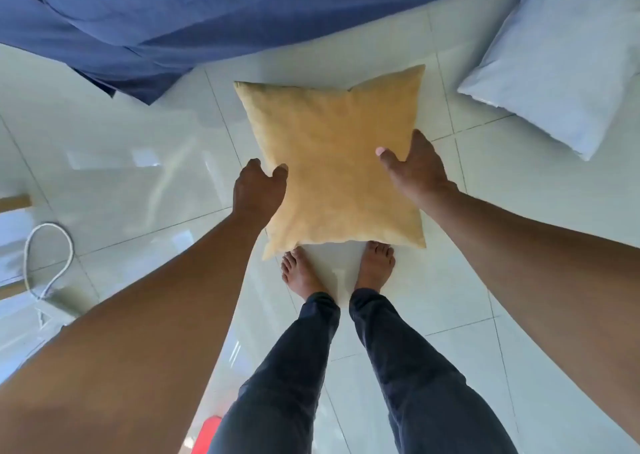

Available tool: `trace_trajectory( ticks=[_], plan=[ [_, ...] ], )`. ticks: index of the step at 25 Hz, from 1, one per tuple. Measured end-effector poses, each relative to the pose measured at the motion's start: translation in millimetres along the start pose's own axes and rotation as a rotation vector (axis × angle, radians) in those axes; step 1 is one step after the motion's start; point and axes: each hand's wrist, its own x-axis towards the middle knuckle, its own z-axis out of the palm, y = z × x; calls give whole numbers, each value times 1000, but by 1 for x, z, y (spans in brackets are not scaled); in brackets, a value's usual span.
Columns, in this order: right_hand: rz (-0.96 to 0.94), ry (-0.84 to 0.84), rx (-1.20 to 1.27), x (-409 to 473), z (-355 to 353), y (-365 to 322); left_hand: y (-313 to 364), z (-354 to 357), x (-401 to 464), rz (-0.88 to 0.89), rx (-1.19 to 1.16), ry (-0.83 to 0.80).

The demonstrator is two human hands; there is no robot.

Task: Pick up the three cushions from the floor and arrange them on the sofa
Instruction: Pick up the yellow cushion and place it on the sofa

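Note:
A square yellow cushion (334, 163) is held above the tiled floor, in front of my bare feet. My left hand (258, 189) grips its left edge and my right hand (415, 168) grips its right edge, thumb on top. A pale blue cushion (561, 59) lies on the floor at the upper right. The sofa, draped in a blue cover (173, 14), fills the top of the view. No third cushion is visible.
Glossy white floor tiles (138, 163) spread all around. A white cord loop (48, 256) and wooden furniture parts (14, 201) sit at the left edge. A red object (209, 434) lies near my left leg at the bottom.

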Motion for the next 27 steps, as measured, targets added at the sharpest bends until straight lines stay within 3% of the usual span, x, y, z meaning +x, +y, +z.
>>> trace_trajectory(
  ticks=[6,8,11,12,13,16,21,27],
  plan=[
    [173,77,121,105,43,34,-18,51,108,-130,-168,9],
    [240,133,246,132,51,45,-27,61,136,-180,-330,31],
    [425,146,536,155,50,44,-44,74,157,-254,-570,-91],
    [480,44,567,139,67,55,-45,76,157,-246,-613,-173],
    [454,93,571,135,76,64,-44,77,153,-230,-645,-244],
    [293,-53,576,92,111,95,-34,72,125,-160,-708,-320],
    [354,-13,716,52,-1,14,-27,39,45,-177,-754,-289],
    [275,36,699,-74,-69,-30,-4,-49,-78,-161,-798,-213]
  ],
)
